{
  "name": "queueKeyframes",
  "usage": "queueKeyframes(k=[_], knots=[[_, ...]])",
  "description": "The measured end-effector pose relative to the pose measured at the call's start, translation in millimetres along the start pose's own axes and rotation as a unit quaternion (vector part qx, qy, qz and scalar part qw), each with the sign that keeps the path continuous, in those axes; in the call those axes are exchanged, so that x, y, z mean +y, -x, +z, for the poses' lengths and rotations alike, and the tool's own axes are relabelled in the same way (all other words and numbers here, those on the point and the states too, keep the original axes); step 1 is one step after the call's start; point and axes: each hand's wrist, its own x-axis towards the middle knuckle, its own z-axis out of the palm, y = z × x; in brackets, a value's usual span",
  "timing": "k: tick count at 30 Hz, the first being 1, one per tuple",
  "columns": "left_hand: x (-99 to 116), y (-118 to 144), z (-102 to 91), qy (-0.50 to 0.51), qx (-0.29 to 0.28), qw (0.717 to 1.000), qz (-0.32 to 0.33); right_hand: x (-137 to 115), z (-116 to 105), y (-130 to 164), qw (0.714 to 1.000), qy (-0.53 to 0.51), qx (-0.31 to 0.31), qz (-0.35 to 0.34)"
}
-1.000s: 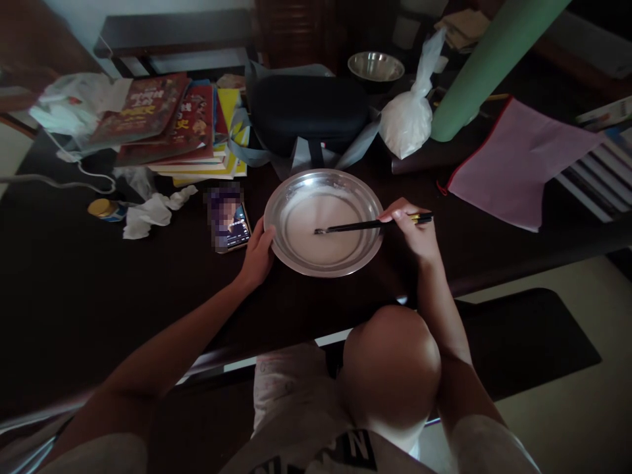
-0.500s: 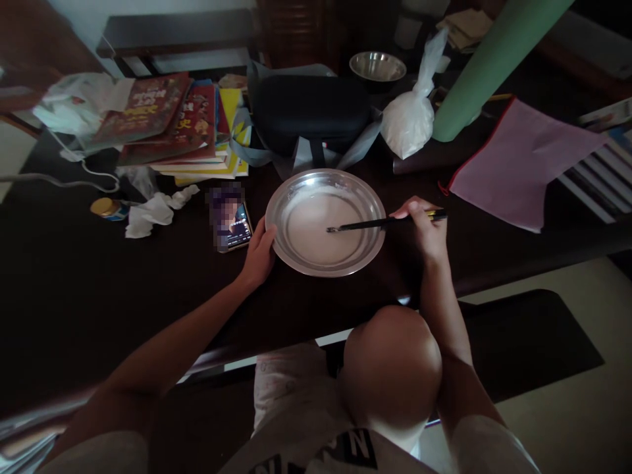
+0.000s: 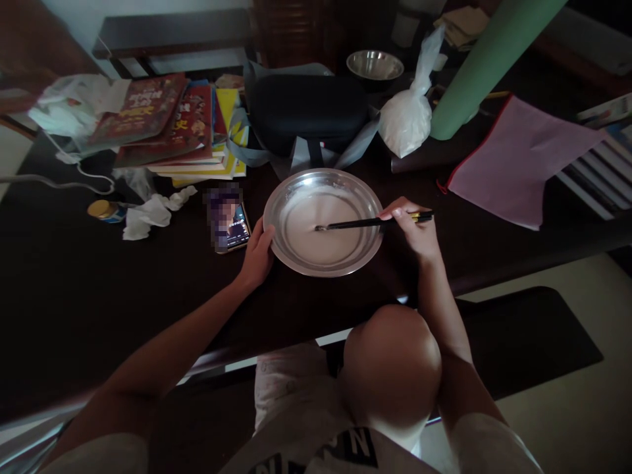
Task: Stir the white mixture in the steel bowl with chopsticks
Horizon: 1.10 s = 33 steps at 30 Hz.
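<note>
A wide metal bowl (image 3: pixel 323 268) rests on the dark table and holds a pale, milky mixture (image 3: pixel 328 240). My left hand (image 3: pixel 257 253) grips the bowl's left rim, thumb on top and fingers against the outer side. Above the right rim, my right hand (image 3: pixel 412 227) is closed around dark chopsticks (image 3: pixel 360 223) with gold-coloured ends. They reach across the bowl at a low slant, and their tips dip into the mixture near its middle. A phone (image 3: pixel 230 220) with a lit screen lies just left of my left hand.
Behind the bowl sits a black case (image 3: pixel 309 108). A tied bag of white powder (image 3: pixel 405 125), a smaller metal bowl (image 3: pixel 375 66) and a green column (image 3: pixel 486 72) stand behind to the right. Leftward are stacked books (image 3: pixel 162 125), crumpled tissue (image 3: pixel 148 217) and a small jar (image 3: pixel 106 210). A pink pouch (image 3: pixel 518 161) lies right.
My right hand and the chopsticks have shifted left, so the tips sit further left in the mixture. My left hand keeps its hold on the rim.
</note>
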Motion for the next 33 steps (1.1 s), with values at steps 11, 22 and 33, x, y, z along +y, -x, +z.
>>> queueKeyframes(k=[11, 22, 33], knots=[[2.9, 1.3, 1.4, 0.005, -0.004, 1.000, -0.008, 0.7, 0.1, 0.0, 1.000, -0.002, 0.013, 0.000], [2.3, 1.4, 1.7, 0.005, 0.003, 1.000, -0.005, 0.8, -0.6, 0.6, 0.999, -0.023, 0.041, -0.014], [1.6, 0.6, -0.4, 0.003, -0.004, 1.000, -0.010, 2.3, -0.7, 0.2, 0.998, -0.034, 0.046, -0.004]])
